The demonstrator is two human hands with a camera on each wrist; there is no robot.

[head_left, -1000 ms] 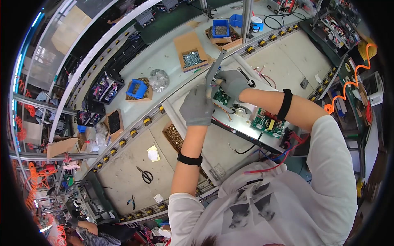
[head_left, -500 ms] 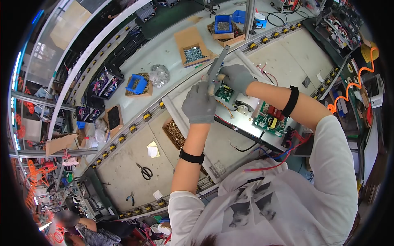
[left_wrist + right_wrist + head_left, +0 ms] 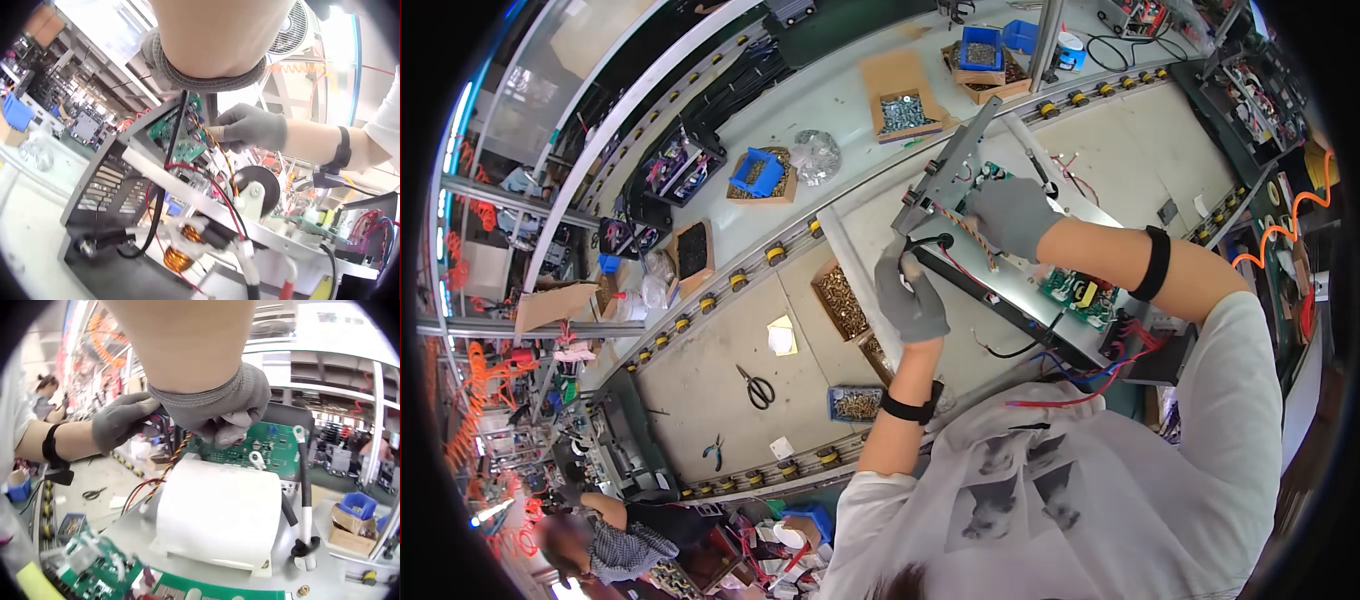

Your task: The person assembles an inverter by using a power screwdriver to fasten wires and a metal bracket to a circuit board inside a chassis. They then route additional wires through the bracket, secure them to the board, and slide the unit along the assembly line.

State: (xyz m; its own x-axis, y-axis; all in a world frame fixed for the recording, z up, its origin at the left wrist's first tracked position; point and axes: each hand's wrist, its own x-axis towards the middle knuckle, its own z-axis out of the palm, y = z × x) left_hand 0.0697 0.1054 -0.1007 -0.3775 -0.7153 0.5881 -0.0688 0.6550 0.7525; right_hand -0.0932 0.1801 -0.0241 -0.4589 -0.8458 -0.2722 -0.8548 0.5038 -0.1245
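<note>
A metal chassis [image 3: 1030, 300] with an upright grey end panel [image 3: 948, 168] lies before me. My left hand [image 3: 912, 297], in a grey glove, is at its near left corner, fingers curled around a black cable [image 3: 170, 150]; the left wrist view shows the cable running from the glove down past the vented panel. My gloved right hand [image 3: 1012, 215] is at the green circuit board [image 3: 278, 447], fingers bent beside yellow-and-black twisted wires [image 3: 219, 150]; I cannot tell whether it pinches them. Close below it sits a white cylinder [image 3: 219, 515]. Copper coils [image 3: 181, 256] lie in the left wrist view.
Boxes of brass screws [image 3: 840, 300] lie left of the chassis, with a tray of fasteners [image 3: 855, 402], scissors [image 3: 756, 387] and pliers [image 3: 714, 453] farther off. Behind the roller rail stand a carton of screws [image 3: 902, 112] and blue bins [image 3: 760, 172]. Another person [image 3: 615, 545] is at lower left.
Both hands were up at the grey panel. The left hand has come down to the black cable at the chassis corner; the right has moved off the panel to the circuit board.
</note>
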